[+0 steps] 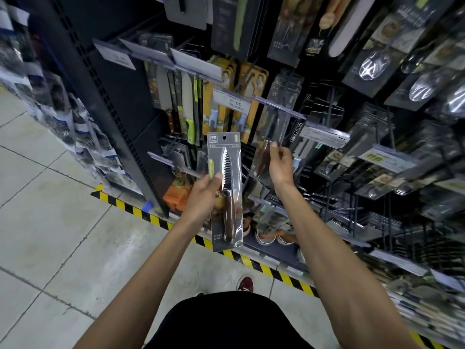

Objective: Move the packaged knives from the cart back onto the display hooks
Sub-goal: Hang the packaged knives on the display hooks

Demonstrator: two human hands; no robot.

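Two packs matter: the packaged knife (225,187), upright in the left hand (201,197) with the thumb across its front, and a hanging pack (276,114) just to its right, whose lower edge the raised right hand (280,165) pinches (its hook is blurred). Best to steady that pack aside, then thread the card's hole (224,138) onto the hook.

And there were the arms (141,268), both bare from the lower edge right out to the left hand (203,195) and the right hand (280,165). A short thumbnail showed on the left. A plain black garment (226,321) filled the bottom centre, and just beyond it poked one dark red sneaker (245,284) with pale trim.
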